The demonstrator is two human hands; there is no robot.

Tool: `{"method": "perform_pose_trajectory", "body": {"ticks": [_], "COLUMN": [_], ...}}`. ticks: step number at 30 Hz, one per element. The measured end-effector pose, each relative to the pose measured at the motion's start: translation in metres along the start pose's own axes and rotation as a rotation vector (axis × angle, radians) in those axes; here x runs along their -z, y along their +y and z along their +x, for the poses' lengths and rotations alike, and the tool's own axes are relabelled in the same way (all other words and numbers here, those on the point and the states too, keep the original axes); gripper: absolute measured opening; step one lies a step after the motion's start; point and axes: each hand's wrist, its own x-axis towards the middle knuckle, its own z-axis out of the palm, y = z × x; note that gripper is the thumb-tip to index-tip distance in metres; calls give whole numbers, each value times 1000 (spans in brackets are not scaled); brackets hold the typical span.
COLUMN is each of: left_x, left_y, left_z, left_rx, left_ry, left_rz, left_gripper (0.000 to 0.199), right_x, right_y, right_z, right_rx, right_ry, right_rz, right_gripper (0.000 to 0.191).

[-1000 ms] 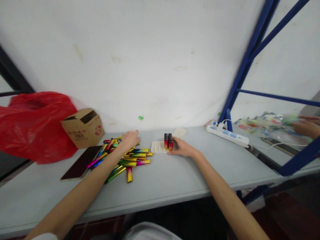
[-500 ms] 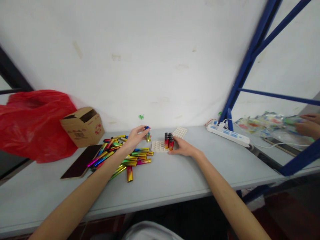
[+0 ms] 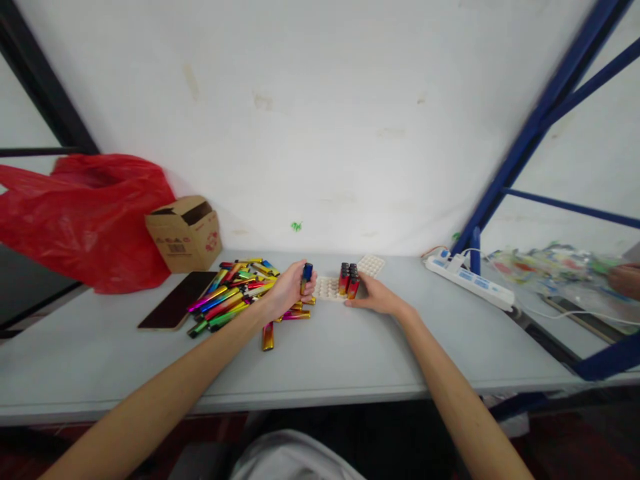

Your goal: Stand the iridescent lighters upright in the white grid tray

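Note:
My left hand (image 3: 291, 291) is closed around a blue-and-gold lighter (image 3: 307, 273), held upright above the left part of a white tray with round sockets (image 3: 327, 288). Red lighters with black tops (image 3: 349, 280) stand close together in the tray's right part. My right hand (image 3: 376, 295) curls around their right side, thumb in front and fingers behind; its fingertips are partly hidden. Left of the tray, beneath and beside my left forearm, lies a loose heap of shiny, many-coloured lighters (image 3: 227, 303).
A second white socketed tray (image 3: 371, 265) lies behind my right hand. At left are a dark-screened tablet or phone (image 3: 175, 303), a cardboard box (image 3: 187, 233) and a red plastic bag (image 3: 100, 227). A power strip (image 3: 470, 281) lies at right, near a blue frame (image 3: 520, 147). Another person's hand (image 3: 625, 280) shows beyond.
My left hand has turned and come nearer the tray with the blue-and-gold lighter in it. My right hand stays at the red lighters. The whole view has shifted slightly.

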Motion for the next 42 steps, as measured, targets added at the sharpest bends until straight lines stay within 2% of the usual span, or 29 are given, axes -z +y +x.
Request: {"method": "perform_pose_trajectory", "body": {"ticks": [9, 18, 26, 33, 38, 42], "left_x": [-13, -10, -8, -6, -7, -7], "left_y": [5, 2, -2, -1, -4, -13], "left_z": [-4, -2, -1, -2, 2, 7], "left_rx": [-65, -90, -52, -45, -91, -187], "left_ry": [134, 89, 41, 69, 59, 109], "left_rz": [22, 90, 54, 36, 109, 258], "left_gripper": [34, 38, 29, 24, 32, 25], "right_x": [-1, -1, -2, -2, -2, -1], "right_y": [2, 1, 1, 2, 1, -2], "right_z": [0, 0, 1, 1, 2, 1], "right_rx": [-29, -24, 14, 20, 25, 13], "right_ry": [5, 6, 14, 8, 8, 13], "right_rz": [-5, -3, 26, 12, -2, -27], "right_gripper": [84, 84, 82, 83, 84, 84]}}
